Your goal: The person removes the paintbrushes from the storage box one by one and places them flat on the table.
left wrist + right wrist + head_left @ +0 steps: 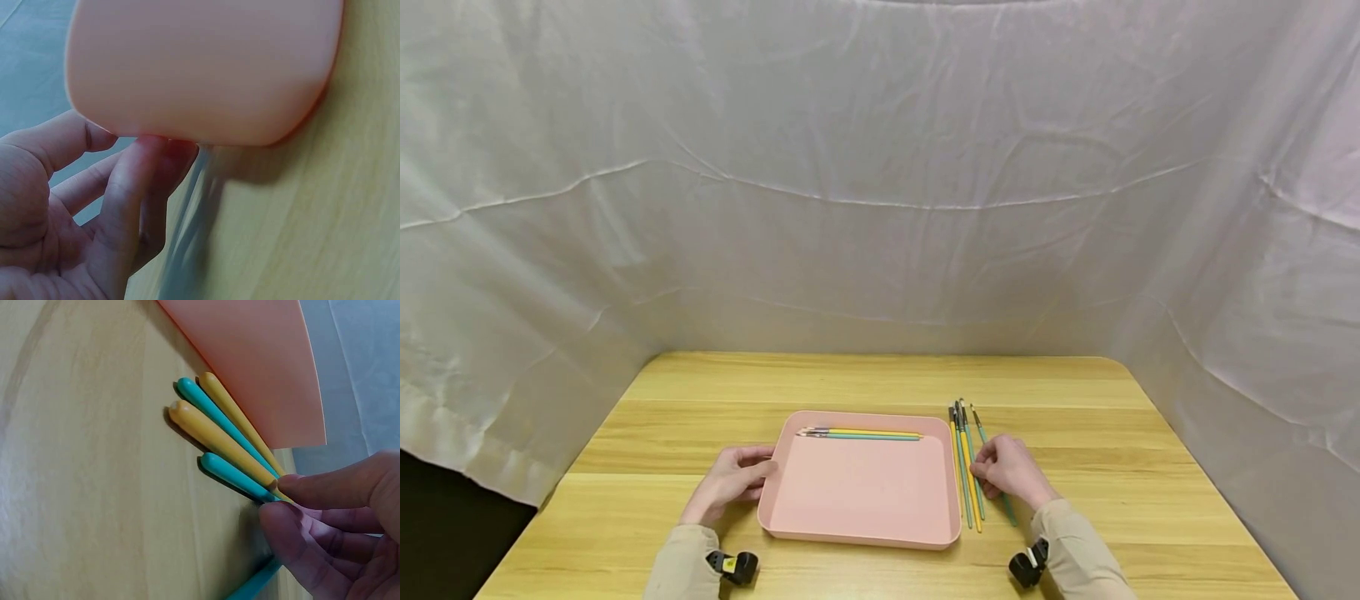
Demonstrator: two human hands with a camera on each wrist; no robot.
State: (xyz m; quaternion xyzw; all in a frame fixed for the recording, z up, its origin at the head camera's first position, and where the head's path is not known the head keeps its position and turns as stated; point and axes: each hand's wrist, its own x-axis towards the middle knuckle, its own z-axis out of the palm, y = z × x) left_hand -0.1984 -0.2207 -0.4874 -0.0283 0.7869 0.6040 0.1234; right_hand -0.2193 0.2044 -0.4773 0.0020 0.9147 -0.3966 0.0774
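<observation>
My left hand pinches the left wall of a shallow pink tray, with the thumb at the rim and other fingers outside; the left wrist view shows the tray close up. Inside the tray, a yellow and a teal paintbrush lie sideways along its far side. Just right of the tray, several yellow and teal paintbrushes lie side by side, bristles away from me. My right hand has thumb and forefinger around a yellow paintbrush, beside a teal handle. The fingers partly hide the handles.
A separate teal paintbrush lies under and right of my right hand. The wooden table carries everything, and a pale grey curtain hangs behind it and along both sides.
</observation>
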